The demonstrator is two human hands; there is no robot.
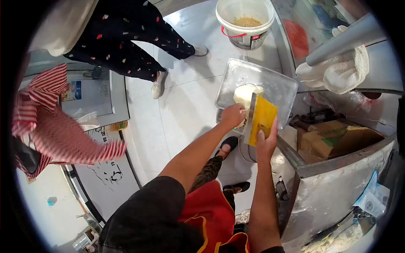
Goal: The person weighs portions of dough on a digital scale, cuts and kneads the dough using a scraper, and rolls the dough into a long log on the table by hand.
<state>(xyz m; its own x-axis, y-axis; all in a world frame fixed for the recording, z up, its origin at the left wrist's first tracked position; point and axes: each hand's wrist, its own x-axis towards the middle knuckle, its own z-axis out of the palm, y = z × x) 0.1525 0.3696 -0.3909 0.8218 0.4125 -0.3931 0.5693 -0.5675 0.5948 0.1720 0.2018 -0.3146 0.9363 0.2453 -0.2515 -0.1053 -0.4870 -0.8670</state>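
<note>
My right hand (266,141) grips a yellow dough scraper (264,116) with a metal edge on its left side, held tilted over the near side of a metal tray (283,87). My left hand (233,116) is closed, its fingertips close to the scraper's metal edge. Whatever is in those fingers, if anything, is hidden. A pale, rounded lump of dough (248,92) lies in the tray, just beyond both hands, and the scraper covers part of it.
Past the tray stands a white bucket (249,42) with brownish contents. A cardboard box (337,137) sits in the metal-sided counter (329,189) at right. White towels (348,69) hang above it. Another person (130,38) in patterned trousers stands at upper left, near red-striped cloth (50,90).
</note>
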